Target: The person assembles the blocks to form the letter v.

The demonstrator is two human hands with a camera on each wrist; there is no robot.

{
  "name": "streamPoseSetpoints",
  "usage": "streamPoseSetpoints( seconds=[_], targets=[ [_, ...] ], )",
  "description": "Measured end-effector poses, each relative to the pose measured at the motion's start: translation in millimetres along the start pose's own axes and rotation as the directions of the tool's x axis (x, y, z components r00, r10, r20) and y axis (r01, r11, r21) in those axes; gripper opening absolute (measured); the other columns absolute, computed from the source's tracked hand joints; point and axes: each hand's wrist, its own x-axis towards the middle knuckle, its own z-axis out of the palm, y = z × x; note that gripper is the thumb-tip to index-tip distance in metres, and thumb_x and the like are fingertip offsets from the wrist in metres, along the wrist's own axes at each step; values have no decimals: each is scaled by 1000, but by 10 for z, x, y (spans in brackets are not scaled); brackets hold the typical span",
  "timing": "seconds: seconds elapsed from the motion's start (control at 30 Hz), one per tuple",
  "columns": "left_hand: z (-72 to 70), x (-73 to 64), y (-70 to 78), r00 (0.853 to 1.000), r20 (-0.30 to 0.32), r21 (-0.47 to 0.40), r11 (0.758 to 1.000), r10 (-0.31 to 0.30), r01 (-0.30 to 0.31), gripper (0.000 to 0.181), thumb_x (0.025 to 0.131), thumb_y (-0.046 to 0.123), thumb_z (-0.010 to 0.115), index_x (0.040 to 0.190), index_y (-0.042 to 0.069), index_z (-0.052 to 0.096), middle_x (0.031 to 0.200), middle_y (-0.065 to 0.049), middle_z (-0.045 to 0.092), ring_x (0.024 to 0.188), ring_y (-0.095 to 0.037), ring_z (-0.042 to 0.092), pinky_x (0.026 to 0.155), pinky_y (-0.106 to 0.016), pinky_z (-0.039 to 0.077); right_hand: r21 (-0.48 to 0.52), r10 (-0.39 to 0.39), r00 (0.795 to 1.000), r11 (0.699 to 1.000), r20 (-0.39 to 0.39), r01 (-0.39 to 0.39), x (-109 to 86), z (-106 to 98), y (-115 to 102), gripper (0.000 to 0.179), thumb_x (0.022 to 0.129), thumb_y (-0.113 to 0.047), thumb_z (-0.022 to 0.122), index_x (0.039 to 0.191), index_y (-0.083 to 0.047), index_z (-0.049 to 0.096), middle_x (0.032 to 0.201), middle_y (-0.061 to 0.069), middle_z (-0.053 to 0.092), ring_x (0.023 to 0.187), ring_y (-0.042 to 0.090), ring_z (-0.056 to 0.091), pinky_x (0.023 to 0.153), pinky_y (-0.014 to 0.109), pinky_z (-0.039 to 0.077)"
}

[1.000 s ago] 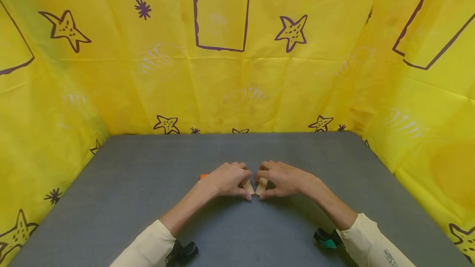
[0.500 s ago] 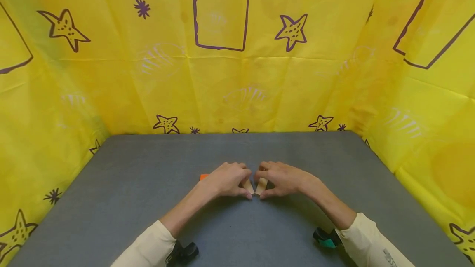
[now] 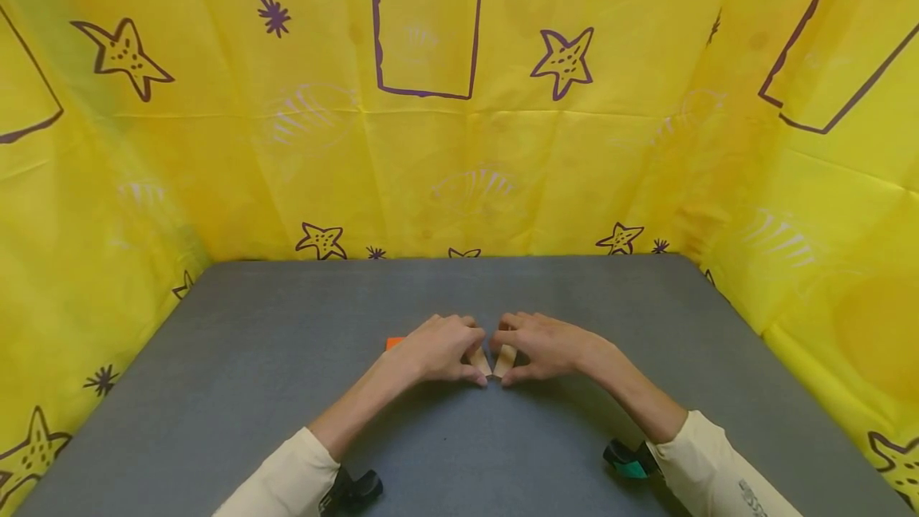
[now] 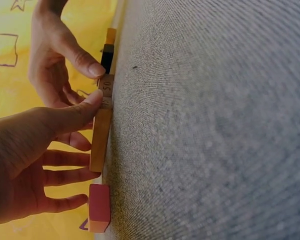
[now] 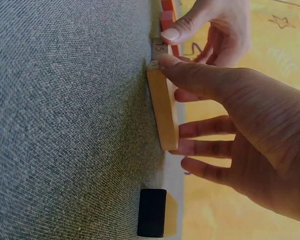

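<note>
Two pale wooden blocks stand close together in a V on the grey table, near ends touching or almost so. My left hand (image 3: 439, 348) holds the left wooden block (image 4: 101, 140) between the thumb at its near end and fingers at its far end. Likewise, my right hand (image 3: 549, 348) grips the right wooden block (image 5: 163, 107) by its two ends. Dark numbers are printed on the near ends; one on the right block (image 4: 106, 85) looks like 50 in the left wrist view. Both blocks are partly hidden by fingers in the head view.
An orange block (image 3: 393, 342) shows behind my left hand. Beside that hand lies a red block (image 4: 99, 206). A black block (image 5: 152, 212) with a yellow one (image 5: 171, 215) behind it sits beyond my right hand. Yellow patterned cloth (image 3: 431, 182) encloses the grey table (image 3: 445, 453).
</note>
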Motion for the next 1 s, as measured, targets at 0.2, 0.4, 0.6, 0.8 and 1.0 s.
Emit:
streamPoseSetpoints(
  seconds=[0.2,0.4,0.6,0.8,1.0],
  targets=[
    [-7,-14,-15,1000,0,6,1000,11,-11,41,86,56,80,94,19,67,89,5,59,70,-9,49,63,-24,42,11,14,1000,1000,18,-14,7,-9,15,41,93,-48,77,123,-21,69,121,2,64,100,15,60,89,39,54],
    [-83,-76,-36,998,-33,-10,999,52,-53,41,89,54,80,103,16,71,104,1,69,81,-12,57,78,-30,53,60,8,1000,998,5,-9,-8,-53,49,38,98,-48,71,125,-21,69,127,3,63,102,17,63,91,39,56],
    [-182,-125,-63,995,6,-26,995,95,-95,55,92,58,73,127,16,69,128,-2,68,105,-18,64,99,-39,56,60,3,1000,998,-26,-1,-31,-203,106,39,101,-45,68,128,-17,68,133,3,62,111,21,65,97,42,58],
    [-263,-182,-45,978,150,-77,988,144,-134,67,94,58,70,146,19,59,158,-3,53,147,-23,50,127,-50,36,117,65,997,991,-36,-60,-90,-393,195,41,102,-40,68,134,-15,65,141,7,60,126,29,62,107,50,54],
    [-249,-291,-31,953,273,-134,986,135,-101,84,94,65,64,162,22,40,175,-4,25,164,-25,21,133,-62,10,127,95,994,988,-46,-89,-151,-492,279,41,101,-41,68,135,-17,64,145,9,59,130,31,61,109,53,53]
  ],
)
